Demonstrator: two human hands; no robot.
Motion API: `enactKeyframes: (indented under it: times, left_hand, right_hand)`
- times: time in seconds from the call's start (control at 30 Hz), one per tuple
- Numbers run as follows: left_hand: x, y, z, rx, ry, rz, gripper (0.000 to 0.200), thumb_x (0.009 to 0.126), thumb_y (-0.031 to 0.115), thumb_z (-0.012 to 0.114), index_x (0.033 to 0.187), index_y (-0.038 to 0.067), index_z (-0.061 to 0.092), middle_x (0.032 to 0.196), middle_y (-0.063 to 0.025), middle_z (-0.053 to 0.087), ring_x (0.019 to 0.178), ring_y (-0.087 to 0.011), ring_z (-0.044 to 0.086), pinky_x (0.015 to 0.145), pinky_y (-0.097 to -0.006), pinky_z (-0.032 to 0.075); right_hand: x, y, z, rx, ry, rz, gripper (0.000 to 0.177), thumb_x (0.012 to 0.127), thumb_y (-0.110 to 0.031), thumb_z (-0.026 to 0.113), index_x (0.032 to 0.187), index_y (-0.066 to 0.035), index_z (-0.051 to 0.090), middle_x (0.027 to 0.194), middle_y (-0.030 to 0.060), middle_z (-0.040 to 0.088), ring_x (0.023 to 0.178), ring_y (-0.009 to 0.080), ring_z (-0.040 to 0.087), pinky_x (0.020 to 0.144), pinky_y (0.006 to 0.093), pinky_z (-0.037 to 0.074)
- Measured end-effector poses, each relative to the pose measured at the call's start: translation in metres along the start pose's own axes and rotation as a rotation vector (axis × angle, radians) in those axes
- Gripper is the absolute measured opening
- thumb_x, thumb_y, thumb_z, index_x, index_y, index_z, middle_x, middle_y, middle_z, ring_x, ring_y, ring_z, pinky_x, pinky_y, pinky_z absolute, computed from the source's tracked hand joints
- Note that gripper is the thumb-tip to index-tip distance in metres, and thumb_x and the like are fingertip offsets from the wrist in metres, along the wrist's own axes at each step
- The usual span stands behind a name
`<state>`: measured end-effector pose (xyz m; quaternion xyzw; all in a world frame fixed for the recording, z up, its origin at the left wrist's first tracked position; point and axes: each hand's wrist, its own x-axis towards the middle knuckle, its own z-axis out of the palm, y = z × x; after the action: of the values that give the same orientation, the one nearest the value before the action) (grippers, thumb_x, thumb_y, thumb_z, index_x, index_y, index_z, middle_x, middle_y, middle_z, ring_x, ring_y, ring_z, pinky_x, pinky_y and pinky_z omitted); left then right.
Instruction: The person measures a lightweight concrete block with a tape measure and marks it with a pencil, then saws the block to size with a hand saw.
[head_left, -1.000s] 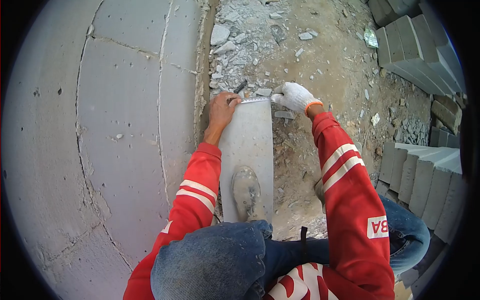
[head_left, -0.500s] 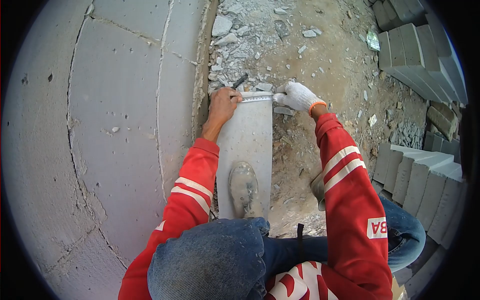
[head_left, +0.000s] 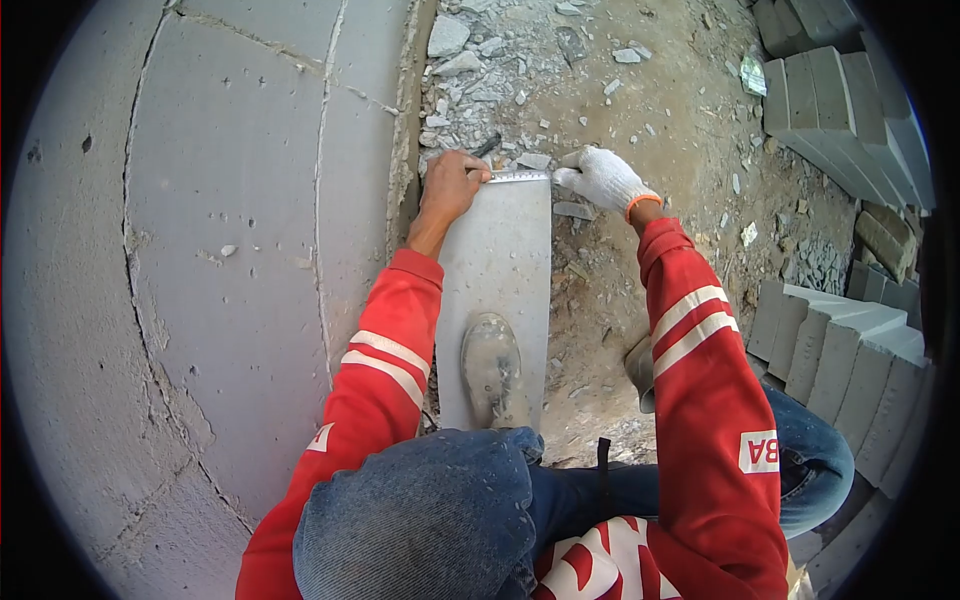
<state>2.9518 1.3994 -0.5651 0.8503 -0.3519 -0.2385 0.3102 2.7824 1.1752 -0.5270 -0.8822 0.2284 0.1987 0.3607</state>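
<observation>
A pale strip of measuring tape with dark markings spans the far end of a long grey block. My left hand, bare, is closed on the tape's left end near the block's left edge. At the other edge, my right hand, in a white knitted glove with an orange cuff, pinches the right end. The fingertips of both hands partly hide the tape's ends. My muddy boot rests on the nearer part of the block.
On the left runs a grey block wall with mortar joints. Broken rubble lies beyond the block, with a small dark object beside it. Stacked grey blocks stand at the right, and more stacked blocks behind them.
The view has shifted slightly, so most things sit a little higher or to the right. Both hands and the tape have moved slightly toward the block's far edge, with the grip kept.
</observation>
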Motion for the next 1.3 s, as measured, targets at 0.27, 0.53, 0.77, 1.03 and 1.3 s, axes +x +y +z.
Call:
enactKeyframes:
  times: [0.27, 0.53, 0.77, 1.03, 1.3]
  left_hand:
    - [-0.01, 0.008, 0.001, -0.019, -0.023, -0.013, 0.01, 0.081, 0.006, 0.074, 0.088, 0.004, 0.082, 0.091, -0.0186, 0.076, 0.089, -0.0361, 0.073, 0.086, -0.0423, 0.056]
    - [-0.01, 0.033, -0.025, 0.045, -0.104, -0.035, 0.01, 0.081, 0.008, 0.073, 0.084, 0.008, 0.083, 0.086, -0.0187, 0.077, 0.084, -0.0351, 0.075, 0.082, -0.0418, 0.057]
    - [0.017, 0.055, -0.058, -0.033, -0.005, 0.027, 0.013, 0.087, 0.012, 0.069, 0.092, 0.006, 0.079, 0.088, -0.0145, 0.076, 0.084, -0.0284, 0.073, 0.081, -0.04, 0.055]
    - [0.021, 0.125, -0.09, 0.107, -0.032, 0.034, 0.015, 0.089, 0.019, 0.073, 0.094, 0.006, 0.077, 0.097, -0.0124, 0.076, 0.089, -0.0271, 0.071, 0.085, -0.0398, 0.054]
    - [-0.089, 0.232, -0.123, 0.108, -0.292, -0.07, 0.016, 0.09, 0.021, 0.076, 0.094, 0.006, 0.079, 0.1, -0.0108, 0.076, 0.087, -0.023, 0.07, 0.08, -0.0378, 0.054]
  right_hand:
    - [-0.005, 0.002, 0.003, -0.013, -0.078, 0.035, 0.038, 0.095, -0.043, 0.065, 0.113, -0.012, 0.078, 0.102, 0.021, 0.076, 0.098, 0.0399, 0.072, 0.088, 0.0479, 0.055]
    - [-0.02, 0.002, 0.012, -0.084, 0.029, -0.029, 0.04, 0.094, -0.042, 0.067, 0.115, -0.01, 0.077, 0.094, 0.021, 0.076, 0.089, 0.0414, 0.073, 0.084, 0.047, 0.057]
    - [-0.015, -0.025, -0.047, 0.055, 0.035, -0.031, 0.039, 0.097, -0.041, 0.065, 0.115, -0.008, 0.077, 0.095, 0.0199, 0.076, 0.091, 0.0394, 0.073, 0.085, 0.0452, 0.056]
    - [-0.043, -0.019, -0.089, 0.172, 0.061, -0.124, 0.042, 0.1, -0.044, 0.061, 0.105, -0.003, 0.073, 0.067, 0.0063, 0.061, 0.06, 0.0179, 0.056, 0.062, 0.038, 0.049]
    - [-0.203, -0.043, -0.093, 0.471, -0.249, 0.177, 0.044, 0.099, -0.047, 0.063, 0.101, -0.004, 0.076, 0.063, 0.0081, 0.061, 0.057, 0.019, 0.057, 0.061, 0.0386, 0.049]
